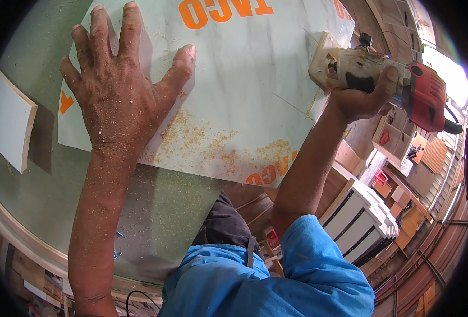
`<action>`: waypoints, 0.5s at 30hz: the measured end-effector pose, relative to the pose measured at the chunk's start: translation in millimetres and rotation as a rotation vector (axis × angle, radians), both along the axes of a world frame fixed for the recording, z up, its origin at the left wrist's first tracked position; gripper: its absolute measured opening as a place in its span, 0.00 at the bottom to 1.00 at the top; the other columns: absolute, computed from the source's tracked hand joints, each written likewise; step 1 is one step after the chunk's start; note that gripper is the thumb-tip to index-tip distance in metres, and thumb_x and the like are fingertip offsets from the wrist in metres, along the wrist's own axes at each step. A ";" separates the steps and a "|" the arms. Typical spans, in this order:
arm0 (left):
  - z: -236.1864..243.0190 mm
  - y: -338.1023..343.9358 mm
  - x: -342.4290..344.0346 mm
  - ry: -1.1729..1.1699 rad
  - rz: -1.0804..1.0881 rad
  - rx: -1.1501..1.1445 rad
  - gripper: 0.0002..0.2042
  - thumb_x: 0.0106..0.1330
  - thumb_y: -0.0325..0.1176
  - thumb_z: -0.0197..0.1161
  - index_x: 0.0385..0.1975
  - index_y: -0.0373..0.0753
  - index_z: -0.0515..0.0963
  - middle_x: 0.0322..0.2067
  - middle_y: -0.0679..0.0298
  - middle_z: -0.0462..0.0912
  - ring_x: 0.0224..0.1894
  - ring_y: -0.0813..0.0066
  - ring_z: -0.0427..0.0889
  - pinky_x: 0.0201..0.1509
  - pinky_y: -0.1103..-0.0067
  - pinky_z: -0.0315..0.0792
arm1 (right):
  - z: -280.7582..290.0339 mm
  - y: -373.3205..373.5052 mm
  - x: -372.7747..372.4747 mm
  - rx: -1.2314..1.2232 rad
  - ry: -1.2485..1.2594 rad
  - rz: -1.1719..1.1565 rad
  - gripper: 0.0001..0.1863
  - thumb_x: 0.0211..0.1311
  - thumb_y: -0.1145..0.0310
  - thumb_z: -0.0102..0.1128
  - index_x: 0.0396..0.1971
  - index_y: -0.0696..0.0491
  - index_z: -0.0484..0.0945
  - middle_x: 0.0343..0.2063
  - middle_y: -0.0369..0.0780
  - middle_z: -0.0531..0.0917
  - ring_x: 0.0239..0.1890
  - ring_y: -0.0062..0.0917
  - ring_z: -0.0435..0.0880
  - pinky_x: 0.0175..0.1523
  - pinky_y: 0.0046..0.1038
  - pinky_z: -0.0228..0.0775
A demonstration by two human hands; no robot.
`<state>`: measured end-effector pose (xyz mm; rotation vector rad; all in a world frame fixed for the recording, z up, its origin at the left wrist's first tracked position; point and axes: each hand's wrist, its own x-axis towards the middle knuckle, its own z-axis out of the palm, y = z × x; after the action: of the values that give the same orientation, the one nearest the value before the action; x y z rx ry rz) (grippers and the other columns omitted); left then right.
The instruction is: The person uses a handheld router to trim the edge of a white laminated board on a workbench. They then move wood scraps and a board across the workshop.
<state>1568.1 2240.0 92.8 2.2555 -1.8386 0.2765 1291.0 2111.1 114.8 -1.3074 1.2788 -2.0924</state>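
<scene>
A white marbled panel (228,79) with orange print lies on a green-grey worktop. My left hand (118,95) presses flat on it near its left side, fingers spread and dusted with chips. My right hand (369,100) is wrapped round a trim router (427,98) with a red motor housing, held sideways at the panel's right edge. Its base (324,61) sits against that edge; the bit is hidden. Tan wood dust (197,140) is scattered over the panel between my arms. A thin dark line (292,105) runs across the panel near the router.
A white board strip (6,121) lies on the worktop (43,158) at the left. A long wooden strip (28,240) runs along the worktop's lower left edge. Stacked white panels (361,222) stand lower right, with open cabinet carcasses (395,134) and wood offcuts beyond.
</scene>
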 end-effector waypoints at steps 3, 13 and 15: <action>0.9 0.3 0.4 0.001 -0.005 -0.007 0.43 0.59 0.69 0.57 0.70 0.48 0.62 0.68 0.50 0.60 0.72 0.44 0.56 0.69 0.41 0.51 | 3.6 1.0 2.9 0.012 -0.017 0.002 0.35 0.47 0.56 0.72 0.55 0.58 0.73 0.47 0.45 0.78 0.43 0.35 0.81 0.45 0.38 0.83; -0.8 1.3 2.1 -0.005 -0.006 -0.001 0.43 0.59 0.70 0.55 0.70 0.48 0.62 0.68 0.50 0.59 0.72 0.44 0.56 0.69 0.41 0.51 | 3.6 -9.9 -3.0 -0.023 0.066 0.056 0.36 0.49 0.57 0.71 0.56 0.59 0.72 0.48 0.46 0.77 0.44 0.35 0.81 0.46 0.39 0.83; -3.6 1.8 2.1 -0.003 -0.014 -0.015 0.43 0.59 0.71 0.55 0.70 0.49 0.62 0.68 0.51 0.59 0.72 0.44 0.56 0.69 0.41 0.51 | 1.8 -11.6 -2.8 -0.036 0.056 0.057 0.36 0.49 0.57 0.71 0.56 0.60 0.72 0.48 0.46 0.77 0.44 0.36 0.81 0.45 0.39 0.83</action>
<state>1570.2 2241.7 89.2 2.2328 -1.8474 0.2907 1288.1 2099.4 116.6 -1.4107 1.2171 -2.0623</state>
